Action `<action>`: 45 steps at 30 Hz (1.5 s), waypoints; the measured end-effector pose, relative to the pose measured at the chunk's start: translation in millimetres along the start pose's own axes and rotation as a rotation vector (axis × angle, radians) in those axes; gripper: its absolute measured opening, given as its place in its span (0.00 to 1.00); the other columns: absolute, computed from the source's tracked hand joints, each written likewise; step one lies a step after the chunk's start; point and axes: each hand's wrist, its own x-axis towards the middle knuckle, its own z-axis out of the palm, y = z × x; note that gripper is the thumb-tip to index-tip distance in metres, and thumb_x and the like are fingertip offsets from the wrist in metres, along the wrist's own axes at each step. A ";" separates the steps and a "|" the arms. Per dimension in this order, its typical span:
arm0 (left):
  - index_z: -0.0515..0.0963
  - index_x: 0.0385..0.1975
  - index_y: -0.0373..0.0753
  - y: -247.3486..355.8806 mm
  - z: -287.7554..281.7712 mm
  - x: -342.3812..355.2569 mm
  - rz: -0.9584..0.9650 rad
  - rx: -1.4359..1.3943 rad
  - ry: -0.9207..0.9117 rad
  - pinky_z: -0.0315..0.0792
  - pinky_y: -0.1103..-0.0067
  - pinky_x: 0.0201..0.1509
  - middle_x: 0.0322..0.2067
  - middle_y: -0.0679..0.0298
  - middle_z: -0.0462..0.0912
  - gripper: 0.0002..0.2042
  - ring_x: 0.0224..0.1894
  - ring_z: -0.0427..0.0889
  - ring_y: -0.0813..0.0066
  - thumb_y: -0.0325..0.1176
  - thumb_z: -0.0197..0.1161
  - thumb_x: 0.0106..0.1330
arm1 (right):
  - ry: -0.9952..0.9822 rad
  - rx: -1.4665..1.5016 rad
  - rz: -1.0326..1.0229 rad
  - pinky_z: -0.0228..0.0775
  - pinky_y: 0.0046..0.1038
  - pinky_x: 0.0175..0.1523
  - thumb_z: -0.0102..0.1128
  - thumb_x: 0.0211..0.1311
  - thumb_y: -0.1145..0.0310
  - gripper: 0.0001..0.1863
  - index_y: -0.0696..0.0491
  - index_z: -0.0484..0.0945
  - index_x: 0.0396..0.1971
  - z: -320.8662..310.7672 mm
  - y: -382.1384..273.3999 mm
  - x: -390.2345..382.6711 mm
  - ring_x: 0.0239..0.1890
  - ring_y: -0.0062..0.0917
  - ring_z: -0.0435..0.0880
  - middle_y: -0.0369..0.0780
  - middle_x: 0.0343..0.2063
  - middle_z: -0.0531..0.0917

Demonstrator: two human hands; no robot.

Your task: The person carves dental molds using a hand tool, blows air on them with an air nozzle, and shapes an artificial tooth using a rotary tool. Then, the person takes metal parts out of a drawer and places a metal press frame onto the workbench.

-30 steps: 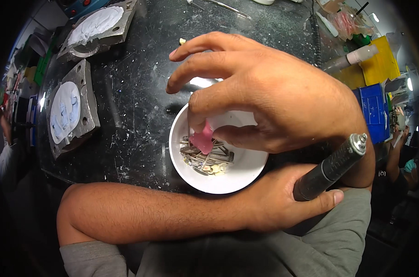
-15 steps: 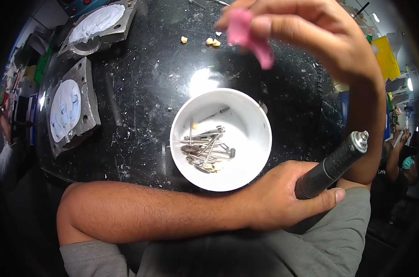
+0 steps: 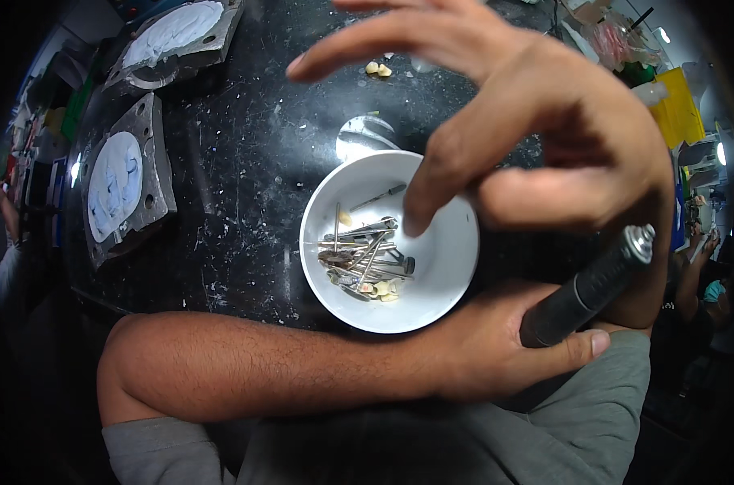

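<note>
My left hand (image 3: 504, 339) is wrapped around a black rotary handpiece (image 3: 581, 295) with a metal tip pointing up and right. Its forearm lies along the near side of a white bowl (image 3: 443, 271). Inside the bowl are several metal burs with shanks (image 3: 367, 255) and some yellowish tooth-like pieces (image 3: 383, 289). Over the bowl's right rim hovers my right hand (image 3: 536, 121), fingers apart. One finger points down into the bowl, another stretches left; nothing shows in its grip. Two small artificial teeth (image 3: 378, 69) rest on the black table beyond the bowl. The pink piece is out of sight.
Two metal flask halves filled with whitish plaster stand at the left, a farther one (image 3: 173, 36) and a nearer one (image 3: 128, 186). A yellow container (image 3: 678, 105) and plastic bags (image 3: 613, 40) are at the far right. Other people show at both edges.
My right hand has come nearer and opened, and the pink piece it held is no longer seen. The single tooth at the left is not visible now. My left hand has barely moved.
</note>
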 end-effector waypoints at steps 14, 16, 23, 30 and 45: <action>0.72 0.26 0.40 2.2 2.6 3.0 -0.124 -0.090 -0.108 0.69 0.79 0.37 0.22 0.71 0.73 0.17 0.29 0.72 0.81 0.46 0.60 0.70 | -0.160 -0.118 0.229 0.68 0.47 0.63 0.61 0.39 0.77 0.11 0.55 0.87 0.27 28.8 -32.3 2.1 0.66 0.45 0.66 0.48 0.56 0.77; 0.72 0.27 0.39 -4.2 4.1 4.1 -0.068 -0.041 -0.090 0.70 0.77 0.39 0.23 0.69 0.74 0.17 0.30 0.74 0.78 0.46 0.59 0.71 | -0.161 -0.120 0.267 0.73 0.42 0.60 0.61 0.42 0.76 0.11 0.55 0.86 0.29 29.8 -39.7 11.7 0.62 0.42 0.73 0.48 0.53 0.79; 0.75 0.36 0.37 11.1 -10.3 12.4 -0.085 0.253 -0.177 0.73 0.70 0.44 0.31 0.59 0.80 0.17 0.37 0.80 0.67 0.48 0.57 0.70 | -0.441 -0.047 0.763 0.81 0.32 0.48 0.63 0.48 0.76 0.13 0.54 0.86 0.37 16.3 -55.8 6.9 0.42 0.35 0.85 0.44 0.42 0.83; 0.75 0.42 0.36 5.3 -9.3 12.4 -0.144 0.077 -0.237 0.72 0.71 0.48 0.34 0.60 0.80 0.18 0.41 0.79 0.67 0.49 0.56 0.71 | 0.086 -0.136 0.097 0.74 0.36 0.59 0.66 0.48 0.71 0.09 0.53 0.87 0.31 43.1 -27.1 -2.5 0.54 0.35 0.79 0.42 0.45 0.83; 0.75 0.47 0.32 4.3 0.3 5.7 -0.020 0.029 -0.197 0.71 0.71 0.54 0.39 0.57 0.80 0.15 0.46 0.78 0.70 0.38 0.53 0.72 | 0.048 -0.260 0.070 0.67 0.38 0.66 0.63 0.53 0.63 0.10 0.53 0.88 0.28 48.9 -43.7 6.8 0.63 0.38 0.71 0.43 0.51 0.82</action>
